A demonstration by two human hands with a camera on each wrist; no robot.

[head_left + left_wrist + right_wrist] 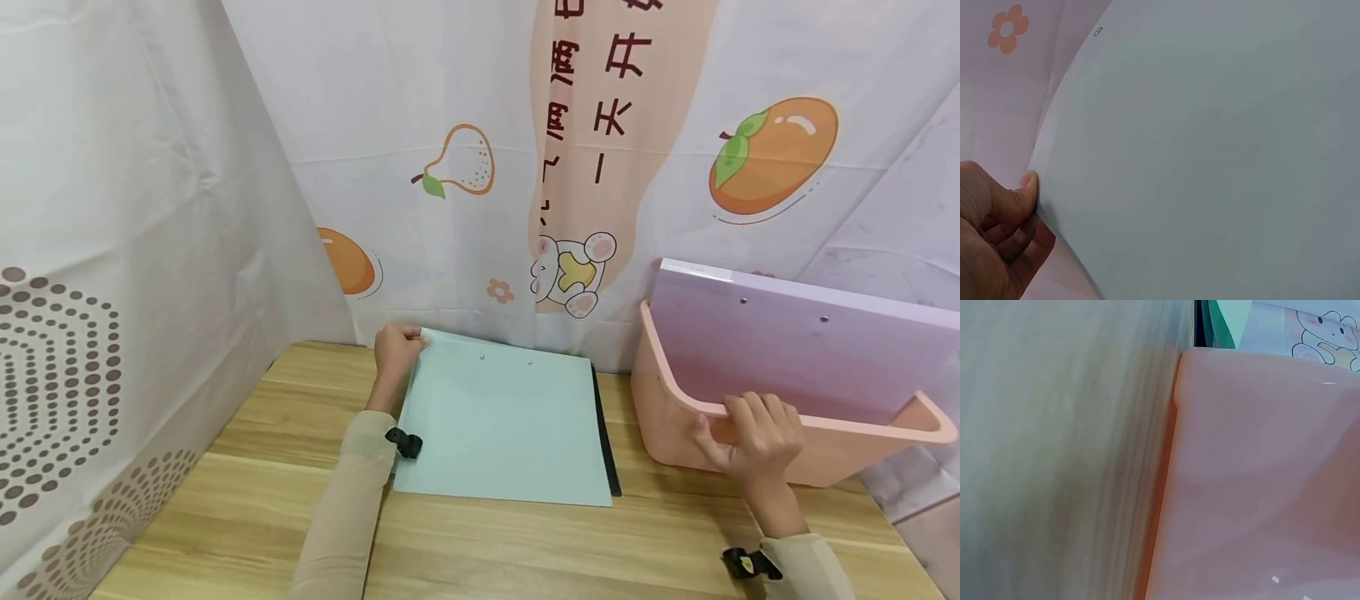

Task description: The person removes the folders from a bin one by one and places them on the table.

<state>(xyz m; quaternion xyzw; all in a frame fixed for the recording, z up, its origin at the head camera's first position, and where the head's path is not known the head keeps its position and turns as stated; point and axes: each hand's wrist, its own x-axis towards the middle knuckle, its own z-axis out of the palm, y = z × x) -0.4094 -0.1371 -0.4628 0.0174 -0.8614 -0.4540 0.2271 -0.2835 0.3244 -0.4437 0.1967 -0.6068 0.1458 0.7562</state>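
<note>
A pale green file folder (pixel 510 425) with two small rivets near its far edge lies on the table, a dark folder (pixel 609 450) showing from under its right side. My left hand (pixel 396 354) pinches its far left corner between thumb and fingers; in the left wrist view the cover (pixel 1210 156) bends up from that hand (pixel 997 231). My right hand (pixel 761 437) grips the front rim of a pink plastic bin (pixel 832 458), fingers over the edge and thumb outside. The right wrist view shows the bin's wall (pixel 1241 469), without the hand.
A purple folder (pixel 795 342) with two rivets leans upright inside the bin. The wooden table (pixel 480 550) runs back to a printed curtain (pixel 420 83). Another curtain (pixel 150 208) hangs along the left side.
</note>
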